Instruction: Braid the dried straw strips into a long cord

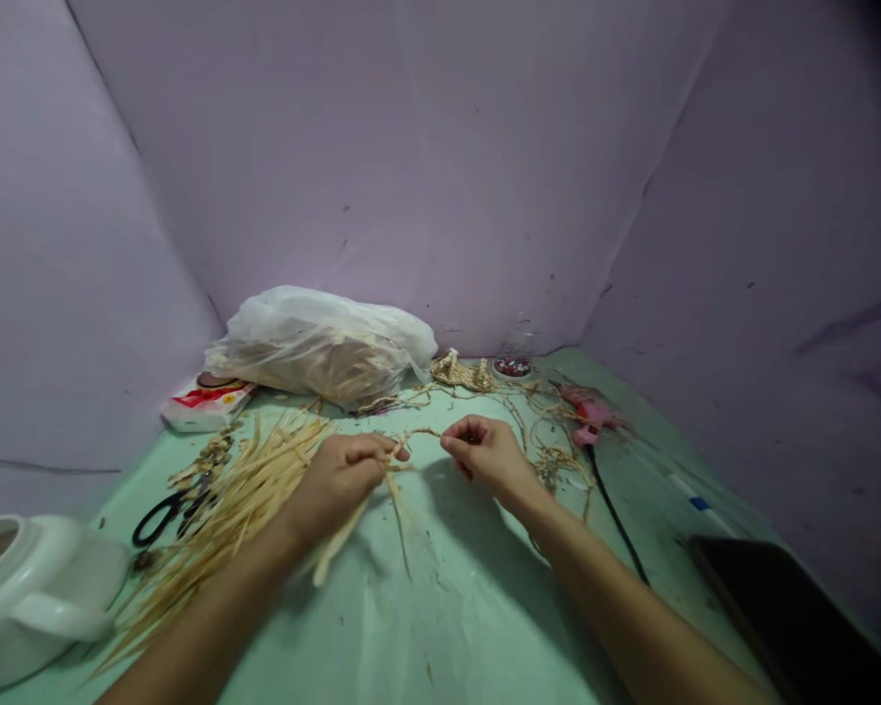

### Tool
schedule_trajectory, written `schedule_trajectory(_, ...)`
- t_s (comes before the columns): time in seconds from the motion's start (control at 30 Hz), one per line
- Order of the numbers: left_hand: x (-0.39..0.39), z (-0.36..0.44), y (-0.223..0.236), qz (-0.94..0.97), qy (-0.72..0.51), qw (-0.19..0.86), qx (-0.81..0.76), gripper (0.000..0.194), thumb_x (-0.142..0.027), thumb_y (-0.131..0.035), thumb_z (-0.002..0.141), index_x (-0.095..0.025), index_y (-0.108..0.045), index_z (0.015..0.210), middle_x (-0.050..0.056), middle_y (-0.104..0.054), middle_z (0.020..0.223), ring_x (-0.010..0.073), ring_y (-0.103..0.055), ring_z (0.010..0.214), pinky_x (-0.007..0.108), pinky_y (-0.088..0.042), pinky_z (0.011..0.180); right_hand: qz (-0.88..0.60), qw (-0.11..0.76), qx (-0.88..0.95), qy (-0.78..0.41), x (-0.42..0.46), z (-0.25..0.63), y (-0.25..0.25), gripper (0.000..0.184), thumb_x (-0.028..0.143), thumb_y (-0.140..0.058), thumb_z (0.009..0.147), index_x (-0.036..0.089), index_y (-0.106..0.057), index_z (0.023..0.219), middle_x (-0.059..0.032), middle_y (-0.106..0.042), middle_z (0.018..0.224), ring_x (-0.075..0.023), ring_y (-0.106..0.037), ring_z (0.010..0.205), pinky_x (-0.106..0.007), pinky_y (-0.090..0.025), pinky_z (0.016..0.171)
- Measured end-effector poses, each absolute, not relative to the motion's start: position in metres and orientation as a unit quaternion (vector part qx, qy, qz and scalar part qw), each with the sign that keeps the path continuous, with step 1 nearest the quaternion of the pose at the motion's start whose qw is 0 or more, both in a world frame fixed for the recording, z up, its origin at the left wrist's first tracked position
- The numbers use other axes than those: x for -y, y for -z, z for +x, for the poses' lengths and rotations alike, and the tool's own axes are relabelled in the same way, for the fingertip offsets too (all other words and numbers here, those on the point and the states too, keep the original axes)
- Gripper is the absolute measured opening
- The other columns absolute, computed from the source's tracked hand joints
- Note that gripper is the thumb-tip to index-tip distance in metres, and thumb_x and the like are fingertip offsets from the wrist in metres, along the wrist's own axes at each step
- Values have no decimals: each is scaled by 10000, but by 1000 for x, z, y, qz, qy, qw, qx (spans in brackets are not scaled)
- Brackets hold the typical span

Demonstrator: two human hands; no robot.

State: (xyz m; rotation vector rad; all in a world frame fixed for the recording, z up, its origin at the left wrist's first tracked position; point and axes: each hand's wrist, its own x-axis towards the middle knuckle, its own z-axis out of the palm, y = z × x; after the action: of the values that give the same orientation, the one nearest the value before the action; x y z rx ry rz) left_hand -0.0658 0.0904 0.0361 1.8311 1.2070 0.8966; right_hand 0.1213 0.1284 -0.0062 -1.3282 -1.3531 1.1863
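My left hand (342, 475) is closed around several pale straw strips (352, 534) that hang down over the green table. My right hand (485, 452) pinches the end of a thin twisted straw cord (420, 432) that runs between both hands. A loose pile of the same straw strips (227, 499) lies just left of my left hand.
A white plastic bag of straw (323, 343) sits at the back. Black scissors (165, 514) lie left of the pile, a white jug (36, 592) at the left edge. A pink glue gun (591, 413) with black cable, tangled cord (550, 460) and a small woven piece (459, 372) lie right. A dark slab (785, 607) is near right.
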Motion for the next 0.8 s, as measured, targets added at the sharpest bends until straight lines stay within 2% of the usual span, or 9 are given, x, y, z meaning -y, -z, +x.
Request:
schedule_trajectory(0.07, -84, -58, -32, 791, -295, 230, -484, 157, -169, -394, 662, -164, -424, 508, 30, -554, 660, 129, -492, 646, 235, -354, 599, -533, 419, 553, -484, -124, 113, 5, 118, 253, -581, 632, 139, -547, 630, 29, -483, 464, -63, -396, 390, -193, -307, 394)
schedule_trajectory(0.13, -77, -52, -28, 836, -218, 111, -491, 136, -174, -380, 683, -168, -467, 580, 26, -524, 644, 129, -481, 612, 245, -350, 591, -513, 406, 566, -501, -117, 108, 0, 177, 297, -558, 672, 122, -585, 660, 3, -523, 511, -69, -419, 438, -194, -319, 435)
schedule_trajectory(0.27, -70, -43, -24, 876, -83, -23, -474, 195, -196, -381, 688, -140, -561, 741, 88, -562, 741, 182, -525, 653, 288, -368, 582, -479, 355, 603, -529, -101, 101, -16, 391, 464, -490, 728, 97, -624, 700, -25, -543, 570, -75, -413, 493, -198, -309, 470)
schedule_trajectory(0.4, -65, -35, -24, 895, -5, -37, -444, 254, -192, -398, 663, -92, -608, 765, 137, -584, 682, 239, -551, 678, 333, -393, 599, -468, 314, 653, -506, -93, 94, -15, 408, 483, -500, 719, 102, -620, 637, -9, -518, 543, -78, -397, 512, -200, -290, 475)
schedule_trajectory(0.5, -63, -30, -24, 908, -4, -31, -418, 289, -198, -414, 647, -74, -618, 810, 160, -599, 754, 255, -554, 718, 349, -404, 626, -489, 326, 634, -503, -96, 90, -6, 365, 425, -466, 746, 111, -596, 614, -8, -524, 530, -83, -410, 497, -204, -301, 471)
schedule_trajectory(0.57, -63, -30, -25, 908, -26, -31, -417, 292, -206, -418, 651, -86, -617, 828, 150, -597, 801, 248, -550, 754, 338, -406, 646, -502, 346, 617, -497, -102, 92, -1, 304, 371, -467, 742, 120, -578, 610, -8, -532, 533, -86, -422, 493, -204, -316, 477)
schedule_trajectory(0.67, -67, -36, -28, 888, -21, -23, -458, 246, -220, -415, 668, -123, -616, 770, 112, -588, 754, 211, -548, 699, 305, -393, 610, -501, 372, 611, -488, -110, 100, -1, 223, 324, -488, 718, 133, -561, 629, 4, -523, 545, -79, -409, 493, -198, -316, 480)
schedule_trajectory(0.8, -78, -47, -30, 852, 3, -26, -524, 227, -230, -398, 688, -142, -607, 695, 98, -587, 713, 188, -546, 625, 288, -363, 570, -497, 354, 610, -505, -110, 108, -12, 131, 261, -521, 668, 141, -537, 618, 32, -476, 514, -58, -346, 456, -186, -262, 435)
